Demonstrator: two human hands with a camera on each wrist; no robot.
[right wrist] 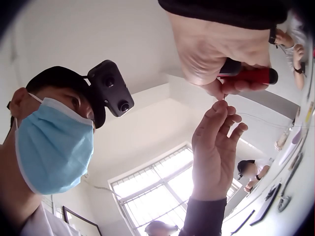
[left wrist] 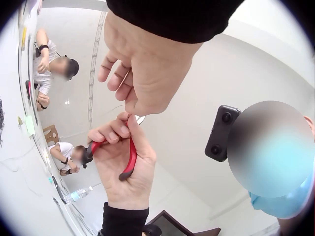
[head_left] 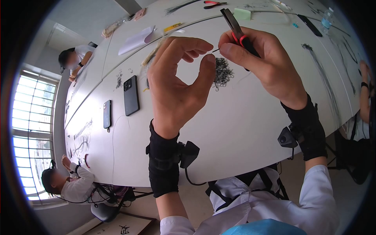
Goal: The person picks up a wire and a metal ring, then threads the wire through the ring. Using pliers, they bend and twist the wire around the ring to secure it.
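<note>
Above the table, my right hand (head_left: 260,58) holds pliers (head_left: 234,25) with red and black handles, their metal nose pointing up and away. Its thumb and forefinger also pinch a short, thin dark wire (head_left: 216,50). My left hand (head_left: 180,74) faces it, fingers bent, its thumb and fingertips at the wire's other end. The right wrist view shows the left hand (right wrist: 215,147) with fingertips together on the wire (right wrist: 224,97). In the left wrist view the pliers' handles (left wrist: 132,160) spread across the right palm. Beneath the hands lies a pile of small dark wire pieces (head_left: 223,73), partly hidden by the left thumb.
Two dark phones (head_left: 131,96) lie left on the white table (head_left: 235,129). Long wire bundles (head_left: 325,74) stretch along the right side. At the back are other pliers (head_left: 214,4), green paper (head_left: 242,14) and a water bottle (head_left: 326,20). Other people sit around the table.
</note>
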